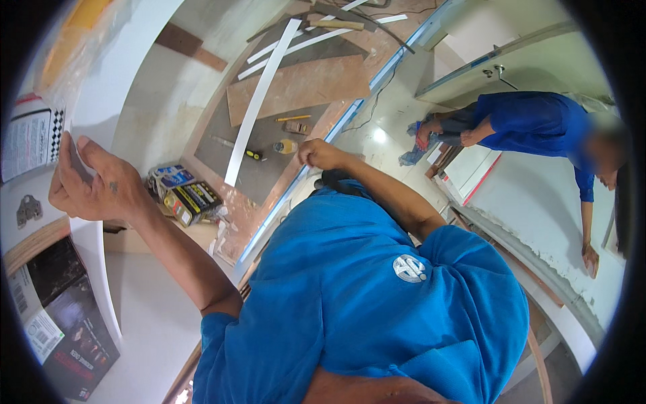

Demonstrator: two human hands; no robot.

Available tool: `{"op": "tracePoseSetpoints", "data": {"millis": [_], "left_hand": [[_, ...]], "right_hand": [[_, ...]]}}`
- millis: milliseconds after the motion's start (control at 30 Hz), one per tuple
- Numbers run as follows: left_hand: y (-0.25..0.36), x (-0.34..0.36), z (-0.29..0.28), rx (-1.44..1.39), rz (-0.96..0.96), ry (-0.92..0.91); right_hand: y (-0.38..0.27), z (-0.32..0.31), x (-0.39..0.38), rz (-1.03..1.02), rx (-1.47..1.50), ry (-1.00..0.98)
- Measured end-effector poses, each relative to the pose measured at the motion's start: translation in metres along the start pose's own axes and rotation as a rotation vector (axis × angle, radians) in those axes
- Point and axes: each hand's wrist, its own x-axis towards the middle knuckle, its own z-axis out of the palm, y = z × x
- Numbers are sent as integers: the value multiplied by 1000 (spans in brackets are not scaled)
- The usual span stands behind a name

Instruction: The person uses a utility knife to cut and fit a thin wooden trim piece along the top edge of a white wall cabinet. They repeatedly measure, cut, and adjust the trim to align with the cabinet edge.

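My left hand (101, 182) is raised at the left, in front of a white panel (97, 108). Its thumb and fingers are curved and apart, and I see nothing held between them. Whether they touch the panel I cannot tell. Near its fingertips is a metal hinge (29, 211) on a white surface. My right hand (323, 155) is in front of my body with its fingers curled in. What it holds, if anything, is hidden. Just beyond it stands a small bottle of yellowish liquid (286, 147), near a screwdriver (253, 155).
A long white strip (264, 101) lies across a brown board (296, 87) among offcuts. Black-and-yellow boxes (192, 202) are beside my left forearm. A dark printed carton (77, 337) sits lower left. At the right a co-worker in blue (531, 124) bends over a white panel (538, 209).
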Motion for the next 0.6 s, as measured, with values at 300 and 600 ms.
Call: {"op": "tracePoseSetpoints", "data": {"millis": [300, 600], "left_hand": [[-30, -9, 10, -93, 198, 49], [-24, 8, 14, 163, 15, 140]], "right_hand": [[152, 36, -96, 782, 408, -532], [103, -42, -105, 796, -356, -419]]}}
